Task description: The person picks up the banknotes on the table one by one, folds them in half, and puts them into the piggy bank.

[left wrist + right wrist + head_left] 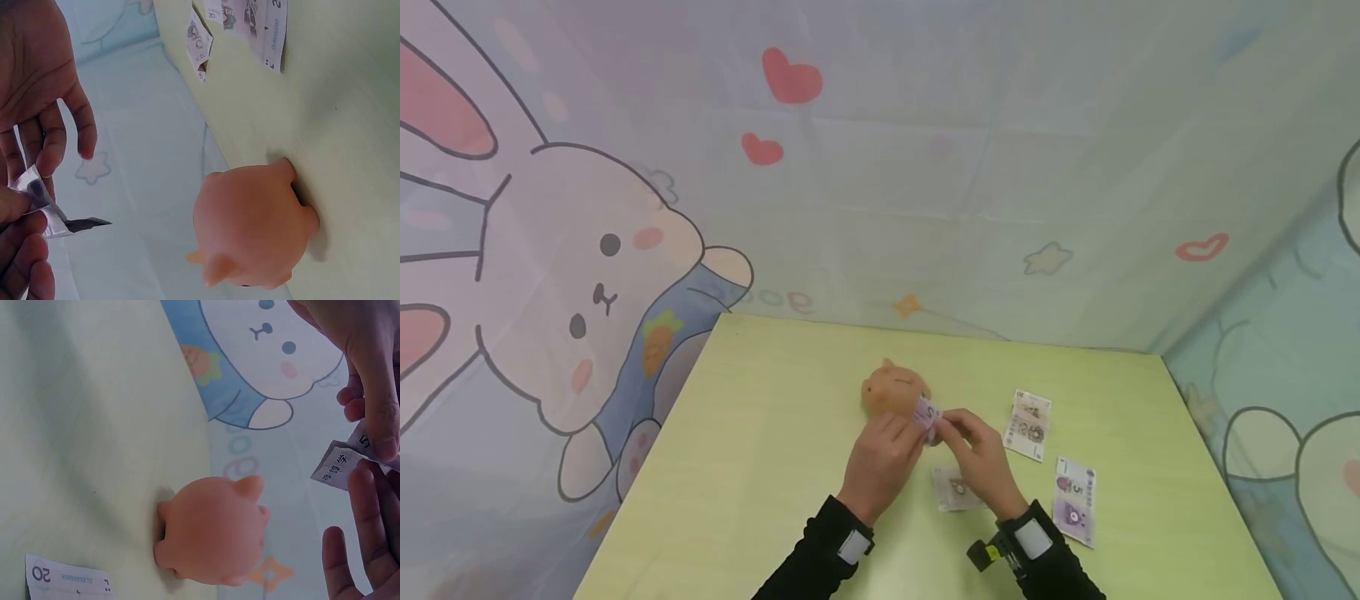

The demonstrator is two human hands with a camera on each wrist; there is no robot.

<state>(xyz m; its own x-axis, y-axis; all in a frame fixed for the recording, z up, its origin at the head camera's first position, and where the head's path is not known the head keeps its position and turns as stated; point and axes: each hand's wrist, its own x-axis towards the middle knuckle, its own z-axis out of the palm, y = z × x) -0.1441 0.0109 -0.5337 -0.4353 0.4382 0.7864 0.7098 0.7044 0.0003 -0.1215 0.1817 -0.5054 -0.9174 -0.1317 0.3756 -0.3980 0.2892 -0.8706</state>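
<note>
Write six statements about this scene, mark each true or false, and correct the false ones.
1. The left hand pinches a folded purple-and-white paper note. True.
2. A flat rectangular purple paper note marked 5 lies to the right of the right hand in the head view. True.
3. Both forearms are bare. False: black fabric sleeves cover them.
4. The smooth orange pig-shaped figure stands on its feet on the flat yellow-green tabletop. True.
5. The folded note is inside the pig. False: the wrist views show it apart from the pig.
6. The right hand lies flat on the tabletop. False: it is raised, at the folded note.
</note>
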